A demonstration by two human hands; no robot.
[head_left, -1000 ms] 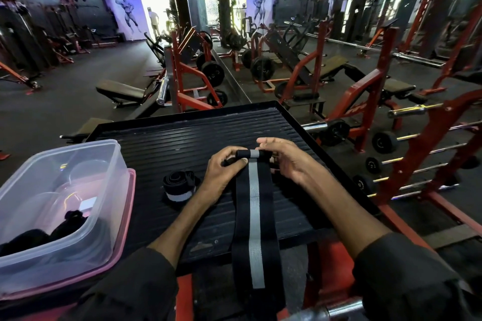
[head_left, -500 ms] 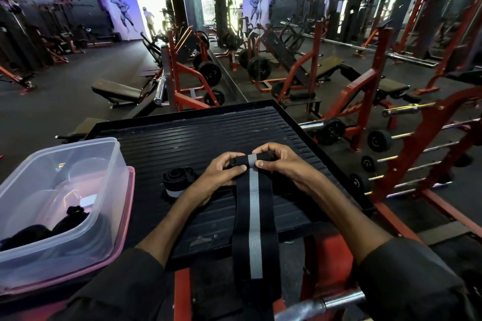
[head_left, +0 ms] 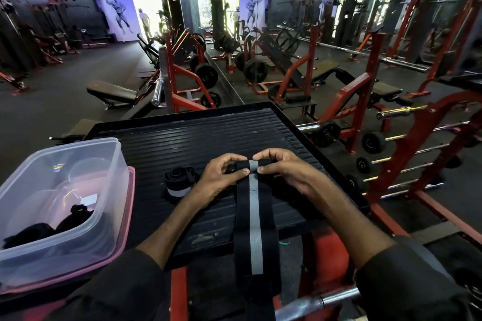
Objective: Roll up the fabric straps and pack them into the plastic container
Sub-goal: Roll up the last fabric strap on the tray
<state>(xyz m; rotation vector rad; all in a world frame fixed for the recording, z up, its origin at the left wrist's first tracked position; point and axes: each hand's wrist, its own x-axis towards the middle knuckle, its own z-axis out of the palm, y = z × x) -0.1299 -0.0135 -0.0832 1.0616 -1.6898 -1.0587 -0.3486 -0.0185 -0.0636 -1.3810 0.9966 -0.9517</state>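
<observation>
Head view, nearest the wearer: a dark left sleeve (head_left: 117,286) and right sleeve (head_left: 407,281) filled the bottom corners. A chrome bar (head_left: 313,303) crossed low between them beside a red frame (head_left: 178,294). To the left, the clear plastic container (head_left: 109,190) stood open on a pink lid (head_left: 131,203) at the left edge of the ribbed platform (head_left: 208,133). Dark fabric (head_left: 75,216) lay bunched in its near part.

A long black strap (head_left: 255,229) with a grey centre stripe hung over the platform's near edge and ran flat up its surface towards the hands. Its far end was wound into a tight roll (head_left: 251,164) lying crosswise on the platform. The left hand (head_left: 221,177) was clamped on the roll's left part, thumb on the near side and fingers curled over the top. The right hand (head_left: 284,169) gripped the right part in the same way, its thumb tip pressed just beside the stripe. The two thumbs were close but apart, with the stripe showing between them.

Just left of the left hand lay a second strap (head_left: 178,181), already rolled, resting on the platform apart from the container.

Beyond the platform stood red racks (head_left: 365,101), a black bench (head_left: 112,91) and weight plates (head_left: 206,75). At the far end a person (head_left: 144,21) stood in a bright doorway beside a purple-lit mural (head_left: 118,12).
</observation>
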